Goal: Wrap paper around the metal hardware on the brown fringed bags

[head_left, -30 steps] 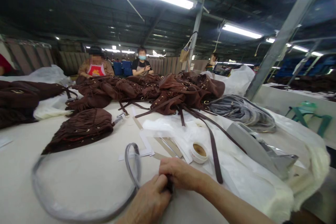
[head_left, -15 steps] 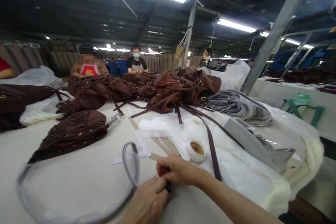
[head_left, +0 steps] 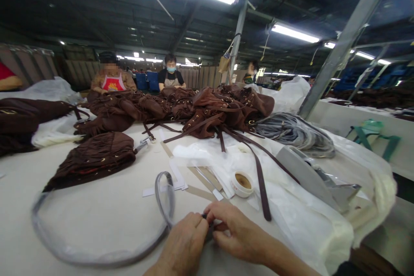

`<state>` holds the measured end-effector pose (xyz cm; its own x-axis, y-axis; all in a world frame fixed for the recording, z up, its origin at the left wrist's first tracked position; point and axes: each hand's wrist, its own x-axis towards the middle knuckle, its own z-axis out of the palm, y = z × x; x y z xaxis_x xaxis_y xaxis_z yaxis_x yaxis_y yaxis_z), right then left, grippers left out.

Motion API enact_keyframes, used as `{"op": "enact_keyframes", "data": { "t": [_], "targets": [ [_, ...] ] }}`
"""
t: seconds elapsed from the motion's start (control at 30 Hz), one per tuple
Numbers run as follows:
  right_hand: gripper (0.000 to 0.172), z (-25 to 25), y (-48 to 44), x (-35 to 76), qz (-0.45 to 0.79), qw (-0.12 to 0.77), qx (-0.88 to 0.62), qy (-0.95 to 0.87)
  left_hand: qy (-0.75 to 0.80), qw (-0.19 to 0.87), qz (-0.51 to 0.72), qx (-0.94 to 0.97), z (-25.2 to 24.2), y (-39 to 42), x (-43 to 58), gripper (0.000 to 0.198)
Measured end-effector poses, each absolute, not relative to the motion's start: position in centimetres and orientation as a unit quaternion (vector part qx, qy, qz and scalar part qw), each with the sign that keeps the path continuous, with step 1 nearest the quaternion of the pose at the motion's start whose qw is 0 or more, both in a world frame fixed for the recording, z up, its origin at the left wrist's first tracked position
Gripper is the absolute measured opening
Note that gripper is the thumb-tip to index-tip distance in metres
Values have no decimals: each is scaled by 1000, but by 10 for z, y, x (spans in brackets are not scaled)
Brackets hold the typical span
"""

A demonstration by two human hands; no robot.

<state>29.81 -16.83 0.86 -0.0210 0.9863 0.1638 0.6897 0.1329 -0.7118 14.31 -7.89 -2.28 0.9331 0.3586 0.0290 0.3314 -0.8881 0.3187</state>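
Closest in: your left hand (head_left: 183, 246) is clenched on the end of the grey strap (head_left: 97, 259). Your right hand (head_left: 236, 235) meets it fingertip to fingertip, pinching a small dark piece (head_left: 211, 226) at that same end; what the piece is cannot be made out.

- The strap leaves the pinch upward into a tight upright loop, then sweeps wide to the left across the table (head_left: 97, 220) and back.
- Judgement: work with thumbs close together and let the long loop lie slack, so its weight does not tug at the end.
- Just beyond the pinch: paper strips (head_left: 176, 181). Beyond and to the right, a tape roll (head_left: 242, 183) and a brown strap (head_left: 261, 189) on white plastic sheet (head_left: 307, 220).
- Further left: a fringed brown bag (head_left: 93, 159).
- Far: a pile of brown bags (head_left: 207, 110), with co-workers (head_left: 170, 75) seated behind it.
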Motion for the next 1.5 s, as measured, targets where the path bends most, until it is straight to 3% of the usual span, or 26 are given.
{"op": "enact_keyframes", "data": {
  "t": [0.43, 0.67, 0.83, 1.0, 1.13, 1.23, 1.5],
  "targets": [
    [5, 1, -149, 301, 217, 220, -649, -695, 147, 344, 148, 916, -19, -69, 135, 19],
    [11, 0, -147, 294, 113, 118, -677, -718, 185, 320, 182, 911, -27, -74, 140, 23],
    [9, -6, -151, 301, 103, 140, -631, -756, 161, 316, 210, 911, -24, -80, 140, 21],
    [9, -3, -152, 313, 150, 194, -569, -785, 175, 262, 161, 935, -11, -72, 137, 21],
    [12, 1, -152, 321, 169, 222, -544, -791, 65, 232, 133, 961, 0, -57, 135, 19],
    [12, 2, -151, 325, 181, 216, -525, -803, 5, 206, 132, 970, 2, -47, 131, 14],
    [13, 11, -151, 329, 172, 168, -498, -833, 50, 161, 128, 977, -11, -41, 131, 12]
  ]
}}
